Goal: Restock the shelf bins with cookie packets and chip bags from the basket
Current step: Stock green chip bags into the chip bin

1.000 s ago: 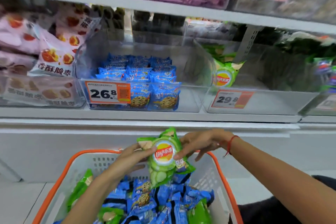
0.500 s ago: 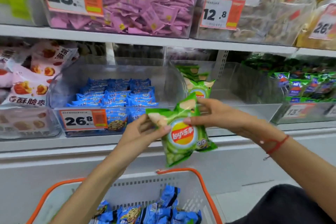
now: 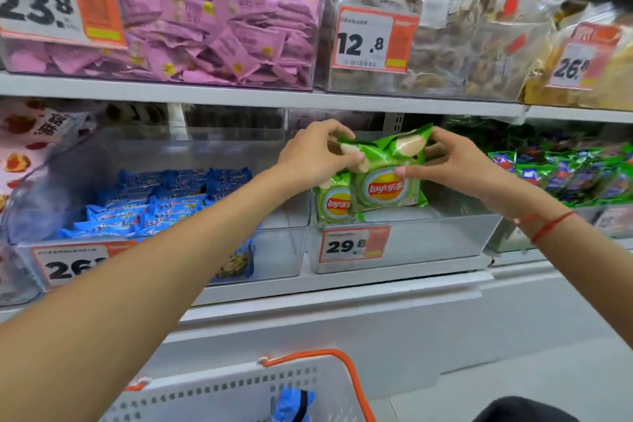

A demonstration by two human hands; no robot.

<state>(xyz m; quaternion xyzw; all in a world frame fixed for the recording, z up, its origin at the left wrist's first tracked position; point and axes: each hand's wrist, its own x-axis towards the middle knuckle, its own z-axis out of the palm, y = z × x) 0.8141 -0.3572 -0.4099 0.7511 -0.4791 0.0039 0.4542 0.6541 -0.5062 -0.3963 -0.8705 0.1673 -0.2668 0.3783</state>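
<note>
Green foil crinkles under both my hands: I hold the Lay's chip bag point(image 3: 385, 178) over the clear bin point(image 3: 428, 243) with the 29.8 price tag point(image 3: 354, 245). My left hand point(image 3: 315, 156) pinches its upper left corner and my right hand point(image 3: 452, 164) pinches the right edge, fingers curled onto the wrapper. It hangs just in front of a second Lay's bag point(image 3: 334, 204) that already stands in the bin. The slick, puffy packet could slide forward onto its face if I release it leaning, or knock its neighbour over. Squeezing harder risks crushing the chips. Below, the white basket point(image 3: 239, 394) shows one blue cookie packet point(image 3: 294, 404); the neighbouring bin holds more cookie packets point(image 3: 154, 202).
</note>
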